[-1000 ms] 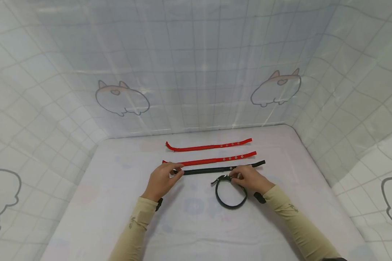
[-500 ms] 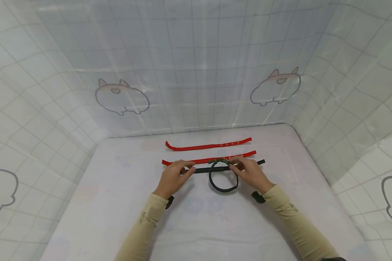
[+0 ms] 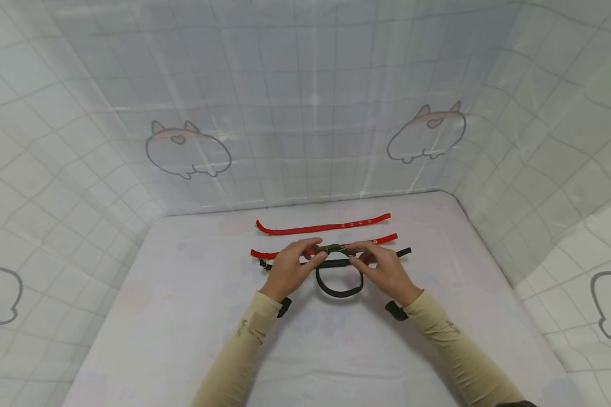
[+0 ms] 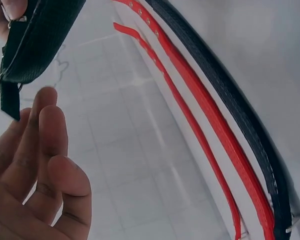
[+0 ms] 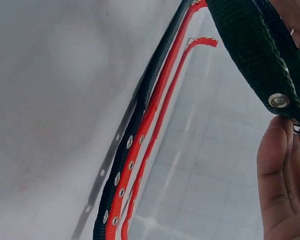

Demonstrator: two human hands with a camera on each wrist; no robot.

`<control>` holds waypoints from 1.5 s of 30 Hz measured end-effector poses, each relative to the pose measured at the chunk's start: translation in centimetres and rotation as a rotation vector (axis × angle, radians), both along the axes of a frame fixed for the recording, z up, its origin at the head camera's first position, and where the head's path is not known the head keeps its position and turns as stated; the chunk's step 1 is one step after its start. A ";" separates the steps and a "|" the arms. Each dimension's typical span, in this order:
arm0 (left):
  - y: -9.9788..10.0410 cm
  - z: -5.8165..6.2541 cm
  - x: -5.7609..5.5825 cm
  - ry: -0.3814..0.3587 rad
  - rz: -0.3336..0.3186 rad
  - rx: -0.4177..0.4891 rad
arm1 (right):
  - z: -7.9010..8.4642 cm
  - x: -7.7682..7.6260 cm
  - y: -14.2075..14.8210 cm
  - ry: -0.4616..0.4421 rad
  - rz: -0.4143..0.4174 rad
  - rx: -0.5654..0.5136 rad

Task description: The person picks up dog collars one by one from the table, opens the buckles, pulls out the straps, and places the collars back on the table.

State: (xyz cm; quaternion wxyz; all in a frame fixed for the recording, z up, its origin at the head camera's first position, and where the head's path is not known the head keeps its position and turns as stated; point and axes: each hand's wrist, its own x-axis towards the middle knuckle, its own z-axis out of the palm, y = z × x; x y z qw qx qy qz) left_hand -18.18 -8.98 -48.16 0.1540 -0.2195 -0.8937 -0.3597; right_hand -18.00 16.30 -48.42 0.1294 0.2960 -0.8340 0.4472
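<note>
A dark green-black collar (image 3: 339,293), closed into a loop and fitted with metal eyelets, hangs raised above the table in the head view. My right hand (image 3: 387,271) pinches it near a metal ring, as the right wrist view shows. Close to its loose tail is my left hand (image 3: 289,272); in the left wrist view the fingers (image 4: 52,130) are loosely bent and apart from the strap. Beneath both hands a second dark collar (image 3: 331,263) lies stretched out flat. Just beyond it lies a red collar (image 3: 387,239), partly hidden by the hands.
Farther back, another red collar (image 3: 310,229) lies parallel to the others, its left end bent up. The pale table (image 3: 193,316) meets a gridded curtain wall (image 3: 305,141) at the back, with similar walls at both sides.
The looped collar has risen off the table and moved away and left with my right hand. My left hand has left the flat dark collar's left end and moved right towards the loop.
</note>
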 end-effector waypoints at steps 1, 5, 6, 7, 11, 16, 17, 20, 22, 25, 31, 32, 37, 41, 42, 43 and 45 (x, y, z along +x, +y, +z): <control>0.1 0.0 0.0 -0.001 -0.001 0.003 | 0.1 0.1 -0.1 0.008 0.003 -0.001; 0.4 0.0 0.0 -0.007 -0.012 0.009 | 0.3 0.3 -0.3 0.027 0.012 -0.001; 0.4 -0.1 0.0 -0.009 -0.015 0.010 | 0.4 0.3 -0.3 0.029 0.013 -0.003; 0.4 -0.1 0.0 -0.012 -0.015 0.008 | 0.4 0.3 -0.3 0.031 0.016 -0.003; 0.3 -0.1 -0.1 -0.020 -0.031 -0.015 | 0.4 0.3 -0.4 0.014 0.022 0.018; 0.2 -0.1 0.1 -0.030 -0.068 -0.054 | 0.3 0.4 -0.3 0.002 0.039 0.045; 0.2 -0.1 0.2 -0.027 -0.075 -0.061 | 0.2 0.4 -0.4 0.002 0.037 0.055; 0.1 0.0 0.4 0.018 -0.108 -0.090 | 0.1 0.5 -0.4 0.002 0.045 0.091; 0.1 0.1 0.5 0.067 -0.136 -0.106 | 0.1 0.5 -0.5 0.006 0.056 0.124; 0.1 0.3 0.6 0.146 -0.180 -0.133 | 0.2 0.7 -0.5 0.024 0.082 0.160; 0.6 0.4 0.8 0.236 -0.249 -0.173 | 0.5 0.9 -0.7 0.087 0.093 0.162; 0.7 0.4 0.8 0.245 -0.257 -0.174 | 0.6 0.9 -0.8 0.097 0.092 0.162; 1.0 0.4 0.9 0.273 -0.275 -0.154 | 0.9 1.0 -0.9 0.136 0.105 0.147; 0.9 0.4 0.9 0.273 -0.277 -0.118 | 1.0 0.9 -1.0 0.143 0.091 0.137; 0.9 0.4 0.8 0.273 -0.274 -0.113 | 1.0 0.9 -1.0 0.140 0.088 0.136; 0.9 0.4 0.8 0.273 -0.271 -0.111 | 1.0 0.9 -1.0 0.137 0.083 0.141; 0.8 0.4 0.8 0.274 -0.267 -0.111 | 1.1 0.8 -1.1 0.131 0.084 0.144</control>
